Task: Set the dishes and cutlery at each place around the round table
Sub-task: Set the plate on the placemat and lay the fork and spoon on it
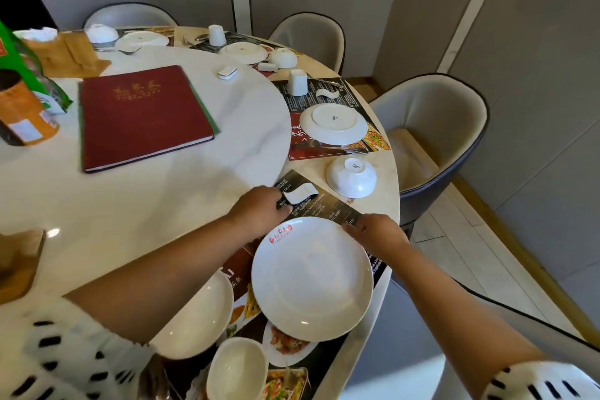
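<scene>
Left fingers (280,204) pinch wavy white rest (301,196); right fingers (354,230) grip glossy round plate (311,269).

A white plate (311,269) with a red logo lies face-up at lower centre; above it, a small chopstick rest (300,196), an overturned bowl (351,176) to its right.

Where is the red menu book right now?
Head view, left of centre: the red menu book lies closed on the white turntable, just right of the orange canister.
</scene>
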`<control>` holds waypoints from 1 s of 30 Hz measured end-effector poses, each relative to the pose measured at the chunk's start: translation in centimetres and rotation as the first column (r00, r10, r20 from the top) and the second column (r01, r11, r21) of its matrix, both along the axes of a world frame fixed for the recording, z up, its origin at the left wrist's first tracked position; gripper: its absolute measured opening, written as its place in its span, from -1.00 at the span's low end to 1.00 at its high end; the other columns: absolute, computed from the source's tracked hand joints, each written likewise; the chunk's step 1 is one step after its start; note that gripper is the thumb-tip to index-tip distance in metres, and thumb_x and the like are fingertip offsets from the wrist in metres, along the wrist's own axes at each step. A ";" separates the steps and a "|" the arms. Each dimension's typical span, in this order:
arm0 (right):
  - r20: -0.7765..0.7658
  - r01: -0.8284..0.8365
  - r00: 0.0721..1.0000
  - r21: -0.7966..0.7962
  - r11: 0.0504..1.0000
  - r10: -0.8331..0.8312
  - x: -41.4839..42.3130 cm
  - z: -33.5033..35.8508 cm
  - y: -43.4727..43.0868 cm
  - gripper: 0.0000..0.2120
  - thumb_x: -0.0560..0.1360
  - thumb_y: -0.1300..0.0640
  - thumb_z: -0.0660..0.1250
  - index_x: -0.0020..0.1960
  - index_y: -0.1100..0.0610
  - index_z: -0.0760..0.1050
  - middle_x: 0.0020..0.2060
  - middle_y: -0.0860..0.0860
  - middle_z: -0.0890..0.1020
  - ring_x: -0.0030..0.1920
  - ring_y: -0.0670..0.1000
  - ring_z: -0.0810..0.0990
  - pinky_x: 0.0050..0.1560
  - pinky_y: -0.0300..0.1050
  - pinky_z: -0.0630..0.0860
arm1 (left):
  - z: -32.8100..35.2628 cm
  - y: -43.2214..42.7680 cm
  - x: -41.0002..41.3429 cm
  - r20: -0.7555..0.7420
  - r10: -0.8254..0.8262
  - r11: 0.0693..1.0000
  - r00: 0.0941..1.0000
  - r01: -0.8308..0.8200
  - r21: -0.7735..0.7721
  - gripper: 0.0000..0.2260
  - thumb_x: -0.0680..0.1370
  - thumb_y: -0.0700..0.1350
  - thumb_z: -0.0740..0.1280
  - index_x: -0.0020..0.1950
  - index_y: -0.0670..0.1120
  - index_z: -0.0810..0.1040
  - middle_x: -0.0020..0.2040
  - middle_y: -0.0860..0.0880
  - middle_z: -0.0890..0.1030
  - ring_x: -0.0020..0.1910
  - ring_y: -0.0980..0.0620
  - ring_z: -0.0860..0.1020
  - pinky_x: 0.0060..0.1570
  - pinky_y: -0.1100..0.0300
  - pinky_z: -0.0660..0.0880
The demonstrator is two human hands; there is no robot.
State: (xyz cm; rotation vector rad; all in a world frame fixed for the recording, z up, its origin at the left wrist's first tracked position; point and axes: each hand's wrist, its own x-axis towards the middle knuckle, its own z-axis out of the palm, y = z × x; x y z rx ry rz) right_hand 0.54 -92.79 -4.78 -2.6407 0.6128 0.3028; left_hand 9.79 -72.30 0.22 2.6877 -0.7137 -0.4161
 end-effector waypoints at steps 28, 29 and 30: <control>0.224 -0.029 0.974 0.187 0.982 -0.014 1.5 -3.7 1.3 -0.71 0.55 -0.07 0.20 0.01 0.15 0.51 -0.08 0.06 0.59 -0.09 0.04 0.51 -0.15 -0.14 0.37 | -5.9 -4.4 5.9 -0.078 0.145 0.870 0.986 -0.165 -0.465 -0.60 0.40 -0.18 0.48 0.19 -0.15 0.48 0.07 -0.10 0.57 0.05 -0.05 0.55 0.06 0.16 0.48; 0.228 -0.033 0.974 0.185 0.982 -0.010 1.5 -3.7 1.3 -0.71 0.55 -0.06 0.20 0.01 0.15 0.51 -0.08 0.06 0.59 -0.11 0.03 0.49 -0.16 -0.15 0.34 | -6.0 -3.9 5.6 -0.004 0.135 0.903 0.991 -0.125 -0.412 -0.60 0.41 -0.17 0.47 0.22 -0.14 0.50 0.11 -0.10 0.57 0.10 -0.06 0.52 0.08 0.17 0.45; 0.230 -0.037 0.973 0.188 0.981 -0.008 1.5 -3.8 1.2 -0.71 0.55 -0.06 0.20 0.00 0.15 0.51 -0.09 0.07 0.59 -0.12 0.02 0.48 -0.16 -0.16 0.33 | -6.1 -3.5 5.4 0.061 0.122 0.931 0.991 -0.093 -0.352 -0.61 0.43 -0.17 0.45 0.23 -0.14 0.52 0.15 -0.11 0.56 0.15 -0.08 0.49 0.11 0.16 0.42</control>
